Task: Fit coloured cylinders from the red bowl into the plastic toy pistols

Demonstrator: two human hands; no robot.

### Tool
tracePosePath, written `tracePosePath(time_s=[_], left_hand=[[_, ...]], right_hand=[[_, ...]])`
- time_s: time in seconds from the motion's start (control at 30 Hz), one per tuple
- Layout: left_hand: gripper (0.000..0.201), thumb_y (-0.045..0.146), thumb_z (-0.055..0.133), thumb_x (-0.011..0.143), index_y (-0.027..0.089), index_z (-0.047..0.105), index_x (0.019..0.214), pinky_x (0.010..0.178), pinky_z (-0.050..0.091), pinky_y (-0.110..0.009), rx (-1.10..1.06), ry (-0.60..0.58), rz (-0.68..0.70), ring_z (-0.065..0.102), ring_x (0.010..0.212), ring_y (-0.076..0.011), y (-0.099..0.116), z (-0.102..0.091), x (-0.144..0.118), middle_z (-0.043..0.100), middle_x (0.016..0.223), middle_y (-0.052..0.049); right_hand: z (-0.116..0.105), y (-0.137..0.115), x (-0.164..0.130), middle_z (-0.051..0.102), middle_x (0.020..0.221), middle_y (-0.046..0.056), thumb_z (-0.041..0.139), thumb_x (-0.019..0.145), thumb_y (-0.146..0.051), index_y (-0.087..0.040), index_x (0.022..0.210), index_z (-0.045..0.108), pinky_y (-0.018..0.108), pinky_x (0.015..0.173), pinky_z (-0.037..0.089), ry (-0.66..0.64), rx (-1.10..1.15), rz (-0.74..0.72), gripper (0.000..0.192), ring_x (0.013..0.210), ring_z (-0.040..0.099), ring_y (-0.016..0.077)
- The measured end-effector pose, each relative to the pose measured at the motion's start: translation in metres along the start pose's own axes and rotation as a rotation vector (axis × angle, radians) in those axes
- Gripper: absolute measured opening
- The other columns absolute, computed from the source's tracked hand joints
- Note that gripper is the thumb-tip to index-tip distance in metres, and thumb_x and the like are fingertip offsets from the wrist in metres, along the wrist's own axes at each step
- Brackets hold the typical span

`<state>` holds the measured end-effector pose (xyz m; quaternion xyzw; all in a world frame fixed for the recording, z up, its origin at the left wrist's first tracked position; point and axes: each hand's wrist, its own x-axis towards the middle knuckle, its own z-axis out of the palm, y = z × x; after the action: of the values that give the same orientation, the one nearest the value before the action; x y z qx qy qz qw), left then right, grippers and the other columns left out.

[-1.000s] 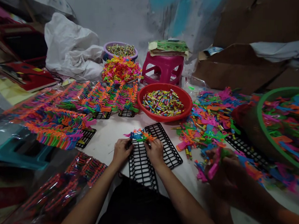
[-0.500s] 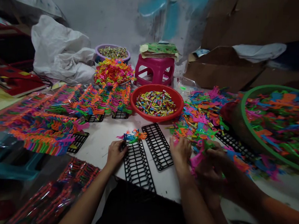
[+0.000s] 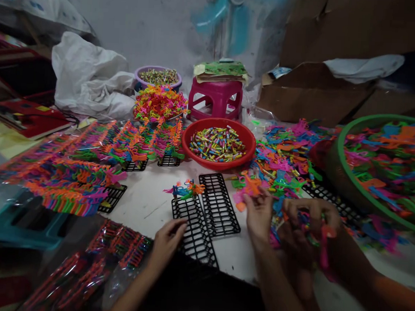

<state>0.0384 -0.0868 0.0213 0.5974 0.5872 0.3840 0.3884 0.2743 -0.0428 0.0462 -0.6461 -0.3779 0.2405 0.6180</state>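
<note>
My left hand point(image 3: 167, 239) rests on the near end of a black plastic grid rack point(image 3: 193, 229), fingers spread, holding nothing. A few bright plastic toy pieces point(image 3: 186, 190) stand in that rack's far end. My right hand point(image 3: 259, 214) reaches into the loose pile of coloured toy pieces point(image 3: 283, 164) and pinches an orange piece point(image 3: 251, 184) at its edge. A second black rack point(image 3: 219, 205) lies between my hands. Another person's hands point(image 3: 308, 230) work on toy pieces right beside my right hand.
A red bowl point(image 3: 217, 163) of small coloured tubes sits behind the racks. Filled racks of toys point(image 3: 70, 171) lie at left, some under clear wrap. A green basket point(image 3: 345, 181) of pieces stands at right. A pink stool point(image 3: 215, 98) and purple bowl point(image 3: 158, 71) are at the back.
My right hand left the rack and moved right into the loose pile, taking an orange piece. My left hand slid from the rack's far end back to its near end.
</note>
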Motion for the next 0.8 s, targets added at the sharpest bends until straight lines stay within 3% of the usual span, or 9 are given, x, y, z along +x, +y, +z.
tracePosePath(time_s=[0.07,0.13,0.2,0.27,0.37,0.43,0.5,0.63,0.8], left_hand=[[0.031,0.035,0.059,0.071,0.023,0.061,0.1,0.08,0.047,-0.032,-0.142,-0.14,-0.018,0.06,0.088,-0.02,0.018,0.011,-0.006,0.067,0.096,-0.004],[0.034,0.035,0.062,0.067,0.02,0.063,0.098,0.077,0.049,-0.032,-0.219,-0.138,-0.012,0.061,0.083,-0.0206,0.033,0.018,-0.007,0.068,0.093,-0.004],[0.031,0.038,0.062,0.066,0.017,0.066,0.087,0.072,0.049,-0.032,-0.263,-0.068,-0.024,0.062,0.077,-0.0215,0.04,0.017,-0.006,0.07,0.085,-0.005],[0.028,0.04,0.061,0.065,0.017,0.068,0.079,0.07,0.049,-0.032,-0.287,0.002,-0.081,0.062,0.075,-0.0219,0.041,0.009,-0.005,0.07,0.08,-0.005],[0.025,0.04,0.066,0.06,0.018,0.067,0.069,0.063,0.048,-0.029,-0.255,0.083,-0.178,0.06,0.066,-0.0197,0.035,-0.013,-0.001,0.068,0.067,-0.002],[0.027,0.043,0.064,0.062,0.017,0.065,0.067,0.054,0.044,-0.025,-0.234,0.156,-0.201,0.054,0.054,-0.0147,0.029,-0.027,0.002,0.059,0.052,0.002],[0.032,0.047,0.056,0.068,0.017,0.062,0.073,0.046,0.036,-0.021,-0.289,0.211,-0.205,0.043,0.045,-0.0101,0.024,-0.037,0.005,0.046,0.044,0.006],[0.033,0.049,0.049,0.073,0.016,0.054,0.075,0.038,0.023,-0.018,-0.585,0.269,-0.237,0.029,0.038,-0.0067,0.017,-0.045,0.009,0.034,0.042,0.009],[0.031,0.044,0.052,0.073,0.015,0.055,0.084,0.048,0.034,-0.019,-0.745,0.262,-0.211,0.042,0.049,-0.0083,0.012,-0.045,0.008,0.048,0.052,0.005]], right_hand=[[0.02,-0.021,-0.036,0.06,0.078,0.001,0.059,0.07,-0.031,-0.022,0.115,0.036,0.026,0.061,0.047,-0.202,0.286,0.109,0.051,0.069,0.059,0.0153],[0.037,-0.039,-0.074,0.063,0.081,0.001,0.058,0.073,-0.028,-0.023,0.11,0.038,0.026,0.061,0.048,-0.41,0.453,0.183,0.042,0.072,0.061,0.0149],[0.045,-0.048,-0.098,0.064,0.091,0.003,0.057,0.075,-0.025,-0.024,0.105,0.043,0.028,0.069,0.049,-0.57,0.467,0.118,0.033,0.082,0.061,0.016],[0.045,-0.048,-0.101,0.061,0.103,0.005,0.056,0.075,-0.022,-0.023,0.102,0.05,0.032,0.08,0.046,-0.674,0.337,-0.079,0.028,0.096,0.057,0.018],[0.031,-0.029,-0.067,0.058,0.108,0.008,0.052,0.077,-0.023,-0.022,0.099,0.056,0.039,0.09,0.039,-0.552,-0.011,-0.359,0.023,0.103,0.051,0.0207],[0.017,-0.008,-0.035,0.06,0.101,0.011,0.047,0.077,-0.025,-0.018,0.098,0.058,0.044,0.088,0.038,-0.313,-0.301,-0.399,0.024,0.098,0.052,0.0242],[0.004,0.013,-0.008,0.058,0.096,0.017,0.046,0.076,-0.025,-0.011,0.097,0.058,0.046,0.083,0.039,-0.174,-0.619,-0.36,0.028,0.095,0.051,0.0291],[-0.008,0.04,0.017,0.057,0.085,0.024,0.048,0.073,-0.025,-0.005,0.086,0.06,0.043,0.073,0.039,-0.226,-1.043,-0.309,0.027,0.085,0.054,0.0333],[-0.014,0.058,0.034,0.059,0.069,0.016,0.062,0.062,-0.027,-0.014,0.078,0.058,0.037,0.059,0.036,-0.234,-0.989,-0.158,0.021,0.067,0.056,0.0278]])
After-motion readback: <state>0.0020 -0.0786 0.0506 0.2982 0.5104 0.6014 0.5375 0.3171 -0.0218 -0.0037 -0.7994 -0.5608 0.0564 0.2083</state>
